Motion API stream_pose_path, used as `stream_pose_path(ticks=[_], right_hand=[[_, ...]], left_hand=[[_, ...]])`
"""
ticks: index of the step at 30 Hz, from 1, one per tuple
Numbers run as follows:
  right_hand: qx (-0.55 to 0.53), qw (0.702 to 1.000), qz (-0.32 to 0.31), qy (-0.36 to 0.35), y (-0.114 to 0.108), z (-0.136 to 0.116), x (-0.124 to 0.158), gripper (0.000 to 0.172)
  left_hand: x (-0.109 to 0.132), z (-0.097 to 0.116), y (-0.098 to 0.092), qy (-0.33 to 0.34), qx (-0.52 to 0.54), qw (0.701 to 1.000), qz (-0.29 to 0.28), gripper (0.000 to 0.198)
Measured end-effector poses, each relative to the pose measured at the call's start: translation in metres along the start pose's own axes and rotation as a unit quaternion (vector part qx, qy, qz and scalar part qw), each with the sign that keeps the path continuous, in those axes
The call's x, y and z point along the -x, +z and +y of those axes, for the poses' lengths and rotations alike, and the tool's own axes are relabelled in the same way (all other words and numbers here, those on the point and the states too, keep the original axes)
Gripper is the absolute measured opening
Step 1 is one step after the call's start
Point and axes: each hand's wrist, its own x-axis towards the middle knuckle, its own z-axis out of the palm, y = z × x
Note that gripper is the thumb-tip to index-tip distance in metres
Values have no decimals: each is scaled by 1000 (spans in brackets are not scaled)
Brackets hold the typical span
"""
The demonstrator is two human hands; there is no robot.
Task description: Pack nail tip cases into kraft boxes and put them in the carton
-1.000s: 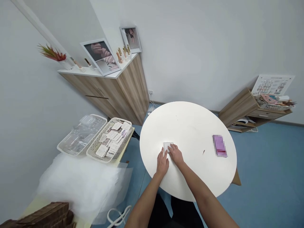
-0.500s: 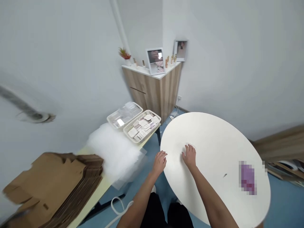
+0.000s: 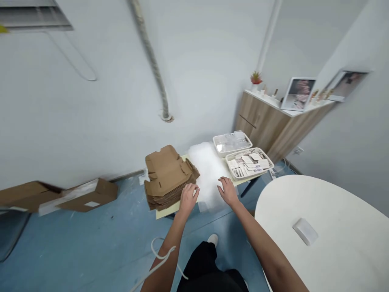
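Observation:
My left hand (image 3: 189,197) hovers by the right front edge of a stack of flattened brown cardboard boxes (image 3: 167,172), fingers loosely bent and apart, nothing in them. Over the pile of thin white packing sheets (image 3: 208,170) hangs my right hand (image 3: 227,192), its fingers spread and holding nothing. Both boxes and sheets lie on a narrow pale yellow table (image 3: 168,211). To the right, a small white box (image 3: 305,231) lies on the white round table (image 3: 340,198), apart from both hands.
Behind the sheets stand a white basket of clear plastic pieces (image 3: 220,153) and a white basket of printed cards (image 3: 270,165). A wooden cabinet (image 3: 267,121) fills the corner. Cardboard cartons (image 3: 91,196) rest on the blue floor at left. A white cord (image 3: 164,257) crosses near my left forearm.
The view has swung left. Both hands have moved from the round table to the narrow table. My right hand has come away from the white thing under it, and a white box lies there.

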Motion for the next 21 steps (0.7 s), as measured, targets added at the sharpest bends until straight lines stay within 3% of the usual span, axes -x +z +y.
stream_pose_path(ticks=[4,9,15,21], right_hand=[[-32,994,-47,-95,22,-63,-45,29],[-30,973,-107,-203,41,-114,-83,31],[-8,950,-203,-238,61,-130,-110,31],[-2,945,-256,-202,71,-129,-132,24]], left_hand=[[7,-46,-43,-77,-106,991,17,17],[7,-94,-68,-155,-158,975,-22,33],[-4,-131,-81,-148,-137,976,-84,47],[-14,-139,-89,-114,-45,987,-103,35]])
